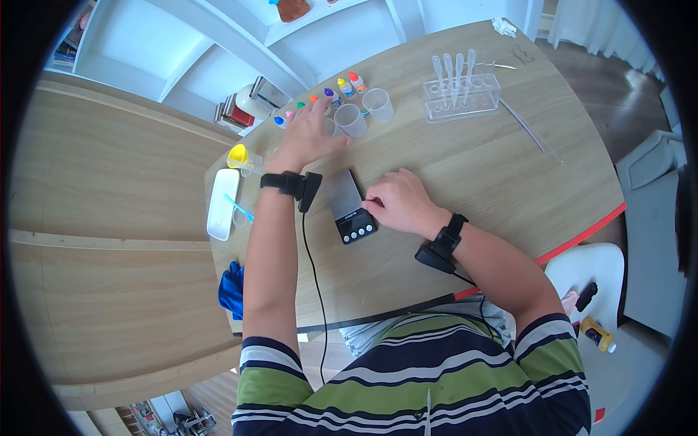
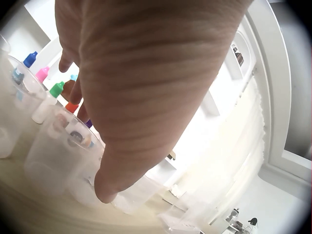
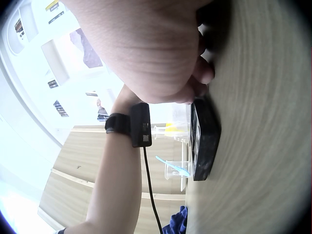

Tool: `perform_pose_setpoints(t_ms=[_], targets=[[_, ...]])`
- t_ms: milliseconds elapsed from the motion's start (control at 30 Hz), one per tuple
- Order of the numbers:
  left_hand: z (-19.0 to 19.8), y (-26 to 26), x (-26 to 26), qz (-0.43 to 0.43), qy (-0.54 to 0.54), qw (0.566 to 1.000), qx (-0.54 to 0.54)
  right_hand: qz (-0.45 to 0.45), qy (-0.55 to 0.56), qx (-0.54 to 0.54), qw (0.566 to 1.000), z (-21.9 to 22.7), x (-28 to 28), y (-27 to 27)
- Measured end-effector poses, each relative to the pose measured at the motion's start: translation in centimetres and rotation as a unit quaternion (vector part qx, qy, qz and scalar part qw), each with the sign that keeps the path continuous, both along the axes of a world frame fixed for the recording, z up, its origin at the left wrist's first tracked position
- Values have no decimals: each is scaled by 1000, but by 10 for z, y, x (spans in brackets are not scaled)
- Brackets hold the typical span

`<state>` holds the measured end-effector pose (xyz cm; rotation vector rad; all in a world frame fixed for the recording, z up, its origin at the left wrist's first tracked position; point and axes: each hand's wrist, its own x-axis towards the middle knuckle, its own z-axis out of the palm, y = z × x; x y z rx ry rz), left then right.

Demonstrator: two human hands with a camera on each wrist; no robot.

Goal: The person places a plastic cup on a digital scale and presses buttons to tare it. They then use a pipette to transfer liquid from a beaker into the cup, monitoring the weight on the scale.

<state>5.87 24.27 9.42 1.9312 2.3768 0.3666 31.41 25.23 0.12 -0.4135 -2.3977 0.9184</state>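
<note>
My left hand (image 1: 309,138) reaches over the clear plastic cups (image 1: 351,120) toward a row of small dropper bottles (image 1: 346,89) with coloured caps. Its fingers stretch out, and nothing shows in its grasp. Seen from the left wrist, the green-capped bottle (image 2: 45,103) stands just beyond a cup (image 2: 61,151), beside the fingers. My right hand (image 1: 401,205) rests on the table with loosely curled fingers, its fingertips right at the edge of a small digital scale (image 1: 344,195). The right wrist view shows the scale's dark side (image 3: 207,141) close below those fingertips.
A clear rack (image 1: 462,109) with plastic pipettes stands at the back right, a thin rod (image 1: 521,123) beside it. On the left are a white tray (image 1: 222,211), a light-blue stirrer (image 1: 238,207), a yellow item (image 1: 237,155) by a cup and a blue cloth (image 1: 232,289).
</note>
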Motion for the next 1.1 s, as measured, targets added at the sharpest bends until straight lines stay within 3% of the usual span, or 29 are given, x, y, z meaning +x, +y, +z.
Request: perform_pose_setpoints(t_ms=[200, 467, 667, 867, 1100], targets=[[-6, 28, 3, -46, 10, 997, -55, -2, -7, 9, 1000, 0, 0, 0], [-15, 57, 7, -23, 37, 999, -33, -4, -5, 19, 1000, 0, 0, -1], [-14, 54, 7, -19, 72, 997, -12, 2, -7, 10, 1000, 3, 1, 0], [-11, 45, 0, -16, 21, 998, -60, 0, -5, 11, 1000, 1, 0, 0], [-13, 44, 2, -18, 35, 997, -60, 2, -8, 11, 1000, 1, 0, 0]])
